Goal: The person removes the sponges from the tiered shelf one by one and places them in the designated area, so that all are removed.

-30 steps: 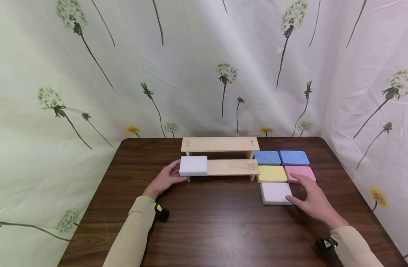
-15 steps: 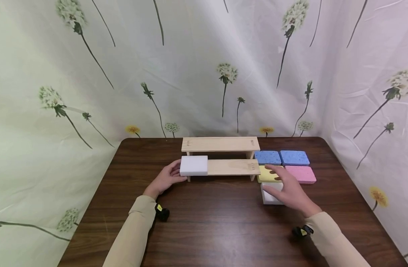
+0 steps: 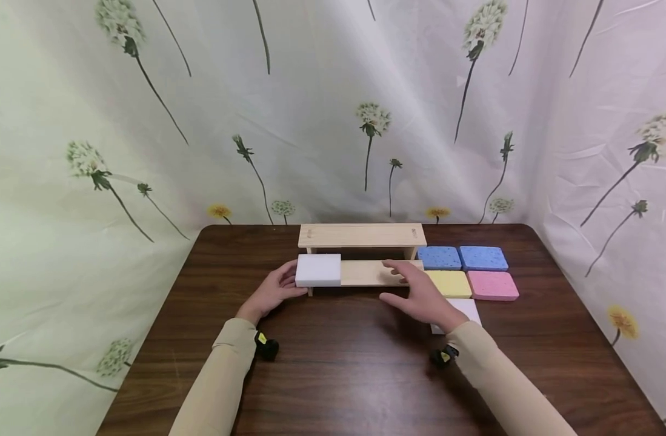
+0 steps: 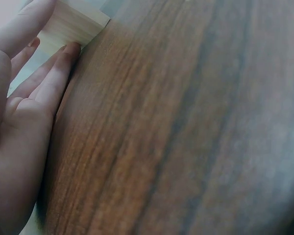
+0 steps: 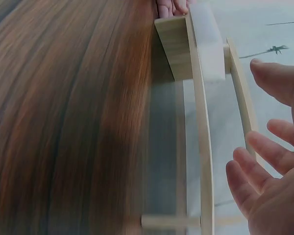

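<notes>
A white sponge block [image 3: 319, 270] lies on the left end of the lower tier [image 3: 366, 273] of a pale wooden two-step rack. My left hand [image 3: 274, 293] is at that end, fingers extended against the rack's side panel [image 4: 73, 27], thumb toward the front. Over the right part of the lower tier hovers my right hand [image 3: 420, 293], thumb and fingers spread, holding nothing. In the right wrist view its fingers [image 5: 269, 152] show apart from the lower board [image 5: 201, 127]. Partly hidden under my right wrist, a second white sponge block [image 3: 471, 310] lies on the table.
The raised back tier [image 3: 362, 235] stands behind the lower one. To the right lie two blue sponges [image 3: 439, 258], a yellow sponge [image 3: 448, 284] and a pink sponge [image 3: 493, 285]. A flower-printed curtain [image 3: 311, 121] rises behind the dark wooden table [image 3: 333, 375].
My right hand has moved left, from beside the pink and white sponges, past the yellow one, to above the lower tier. My left hand and the sponge on the rack have stayed in place.
</notes>
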Available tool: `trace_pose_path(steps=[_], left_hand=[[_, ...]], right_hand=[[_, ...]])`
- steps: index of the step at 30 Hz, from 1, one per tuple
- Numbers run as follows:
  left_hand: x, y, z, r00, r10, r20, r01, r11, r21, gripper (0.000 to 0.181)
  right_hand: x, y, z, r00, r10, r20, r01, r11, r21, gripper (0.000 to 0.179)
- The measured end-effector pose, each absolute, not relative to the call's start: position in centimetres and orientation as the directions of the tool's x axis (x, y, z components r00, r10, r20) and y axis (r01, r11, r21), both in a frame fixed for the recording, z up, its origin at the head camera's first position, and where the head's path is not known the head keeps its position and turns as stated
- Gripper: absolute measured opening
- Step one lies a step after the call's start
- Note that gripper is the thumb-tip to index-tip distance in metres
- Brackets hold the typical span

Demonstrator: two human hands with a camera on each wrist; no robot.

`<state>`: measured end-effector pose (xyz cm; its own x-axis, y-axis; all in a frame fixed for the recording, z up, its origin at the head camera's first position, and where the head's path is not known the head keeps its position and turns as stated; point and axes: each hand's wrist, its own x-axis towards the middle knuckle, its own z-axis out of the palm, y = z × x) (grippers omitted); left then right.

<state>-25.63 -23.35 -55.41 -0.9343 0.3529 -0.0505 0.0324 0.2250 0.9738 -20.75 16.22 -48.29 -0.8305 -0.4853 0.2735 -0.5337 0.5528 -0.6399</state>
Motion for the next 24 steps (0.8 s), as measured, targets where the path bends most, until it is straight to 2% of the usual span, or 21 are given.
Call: trace_pose_path(steps=[6, 14, 24], left_hand=[[-25.7, -23.5, -55.5, -0.936, 0.349, -0.05, 0.033, 0.226, 0.974, 0.084], [-25.8, -23.4, -55.4, -0.933, 0.356, -0.049, 0.034, 0.222, 0.974, 0.084], [-25.5, -23.3, -55.4, -0.936, 0.347, -0.052, 0.03, 0.225, 0.974, 0.083]], right_hand=[[-21.9, 13.8, -48.2, -0.823, -0.512, 0.246, -0.527, 0.529, -0.665, 0.071], [-23.2, 11.7, -48.2, -0.855, -0.498, 0.148, -0.442, 0.548, -0.71, 0.074], [-24.1, 9.8, -49.0, -0.858, -0.493, 0.148, -0.43, 0.53, -0.731, 0.076]])
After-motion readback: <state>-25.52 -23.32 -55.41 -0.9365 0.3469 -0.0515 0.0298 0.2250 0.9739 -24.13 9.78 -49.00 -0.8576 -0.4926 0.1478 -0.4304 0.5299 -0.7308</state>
